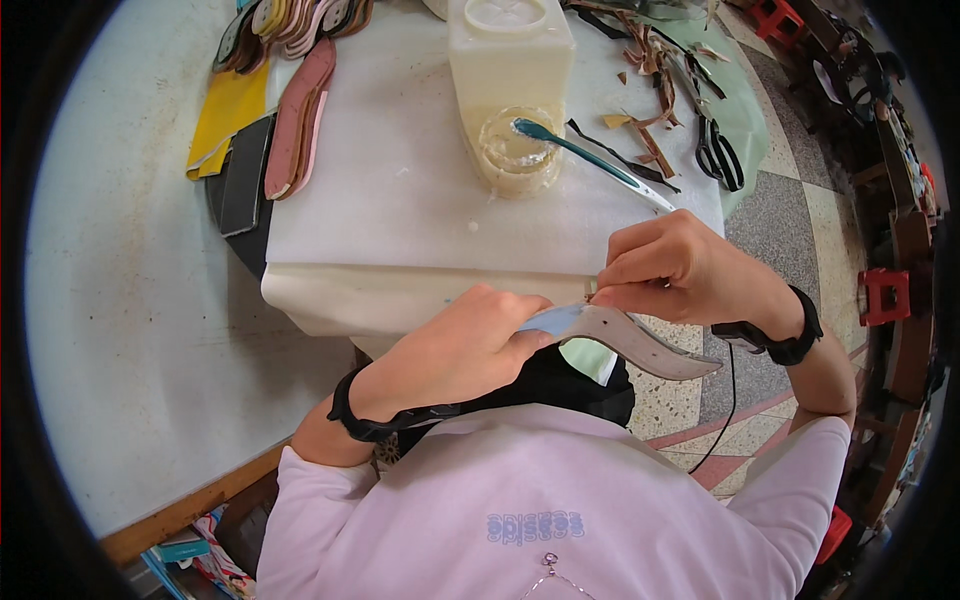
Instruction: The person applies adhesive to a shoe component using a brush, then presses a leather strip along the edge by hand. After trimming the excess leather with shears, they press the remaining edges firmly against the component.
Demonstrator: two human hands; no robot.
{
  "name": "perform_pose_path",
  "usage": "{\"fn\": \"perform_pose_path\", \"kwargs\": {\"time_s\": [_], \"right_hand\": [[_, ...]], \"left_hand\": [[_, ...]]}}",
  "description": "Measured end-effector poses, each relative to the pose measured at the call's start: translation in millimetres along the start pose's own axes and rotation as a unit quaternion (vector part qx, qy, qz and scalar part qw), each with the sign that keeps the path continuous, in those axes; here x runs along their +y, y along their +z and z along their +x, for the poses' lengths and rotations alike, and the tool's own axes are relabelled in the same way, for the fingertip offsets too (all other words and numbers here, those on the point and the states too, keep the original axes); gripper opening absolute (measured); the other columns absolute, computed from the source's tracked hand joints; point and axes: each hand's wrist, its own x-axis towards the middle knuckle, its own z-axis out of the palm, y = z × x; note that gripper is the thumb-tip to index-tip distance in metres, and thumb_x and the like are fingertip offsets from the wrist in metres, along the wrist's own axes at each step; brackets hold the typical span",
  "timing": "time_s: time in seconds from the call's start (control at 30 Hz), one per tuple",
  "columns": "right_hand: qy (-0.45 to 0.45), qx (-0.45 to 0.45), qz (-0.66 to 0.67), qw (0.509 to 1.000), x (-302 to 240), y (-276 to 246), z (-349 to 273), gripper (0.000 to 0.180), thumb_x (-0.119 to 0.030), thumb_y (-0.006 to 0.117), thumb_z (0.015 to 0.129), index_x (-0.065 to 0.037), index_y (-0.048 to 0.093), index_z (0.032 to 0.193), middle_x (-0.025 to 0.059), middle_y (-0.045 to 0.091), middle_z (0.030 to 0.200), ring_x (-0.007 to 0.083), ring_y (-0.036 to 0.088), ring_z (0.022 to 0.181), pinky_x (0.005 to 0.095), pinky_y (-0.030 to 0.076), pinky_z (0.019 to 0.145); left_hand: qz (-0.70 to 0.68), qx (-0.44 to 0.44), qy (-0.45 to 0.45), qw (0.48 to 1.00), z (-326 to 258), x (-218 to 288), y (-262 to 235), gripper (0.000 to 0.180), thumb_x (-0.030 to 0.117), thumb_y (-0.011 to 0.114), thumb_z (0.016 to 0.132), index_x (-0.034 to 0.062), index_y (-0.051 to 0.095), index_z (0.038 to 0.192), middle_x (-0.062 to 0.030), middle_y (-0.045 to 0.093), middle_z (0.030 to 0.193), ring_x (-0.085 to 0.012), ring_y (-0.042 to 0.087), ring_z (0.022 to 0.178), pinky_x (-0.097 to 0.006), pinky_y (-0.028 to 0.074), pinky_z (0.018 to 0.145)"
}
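My left hand is closed round the light blue end of a curved insole, held just in front of the table's near edge. The insole's pale grey part bends away to the right in an S shape and has small dark marks. My right hand pinches at the insole's upper edge, close to the left fingertips. Exactly what lies between those fingertips is hidden. Beyond both hands, a brush with a teal and white handle leans on the rim of a small pot of whitish paste.
A tall translucent container stands behind the pot. Leather scraps and dark straps lie at the far right. At the left are a stack of pink insoles, yellow sheet material and a black flat piece. Red stools stand on the floor.
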Motion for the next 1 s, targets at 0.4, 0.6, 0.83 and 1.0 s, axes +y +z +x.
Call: {"fn": "perform_pose_path", "kwargs": {"time_s": [0.4,0.6,0.83,1.0], "right_hand": [[-0.014,0.072,-0.115,0.991,-0.5,14.0,-12.0,0.007,-0.004,0.067,0.072,-0.001,0.067,0.078,0.0089,0.056,0.066,0.0278,0.056,0.057,0.0350,0.044,0.051],[-0.014,0.039,-0.129,0.991,-7.3,7.0,-12.9,0.010,0.000,0.068,0.072,0.001,0.066,0.081,0.0090,0.057,0.068,0.0276,0.056,0.056,0.0341,0.043,0.050],[-0.020,-0.025,-0.091,0.995,-13.9,-11.1,-12.3,0.004,0.001,0.062,0.069,0.001,0.064,0.072,0.0090,0.054,0.061,0.0262,0.054,0.052,0.0345,0.041,0.048],[-0.046,-0.073,-0.091,0.992,-17.2,-15.5,-10.5,0.003,0.002,0.064,0.070,0.002,0.063,0.072,0.0088,0.053,0.060,0.0248,0.053,0.050,0.0334,0.039,0.046]], "left_hand": [[-0.022,0.062,0.073,0.995,2.0,-5.5,13.6,0.024,0.006,0.057,0.083,-0.0048,0.059,0.104,-0.0207,0.055,0.066,-0.0300,0.050,0.055,-0.036,0.043,0.057],[-0.008,0.040,0.036,0.999,0.8,-0.8,15.9,0.024,0.008,0.058,0.083,-0.0056,0.058,0.103,-0.0235,0.056,0.070,-0.0359,0.052,0.061,-0.038,0.044,0.059],[-0.032,-0.069,-0.018,0.997,7.5,11.6,11.3,0.024,0.018,0.053,0.091,-0.0040,0.057,0.101,-0.0148,0.057,0.068,-0.0244,0.060,0.062,-0.035,0.047,0.060],[-0.018,-0.153,-0.021,0.988,16.5,17.7,6.0,0.031,0.021,0.051,0.092,-0.0054,0.054,0.107,-0.0131,0.061,0.081,-0.0209,0.063,0.077,-0.032,0.048,0.070]]}}
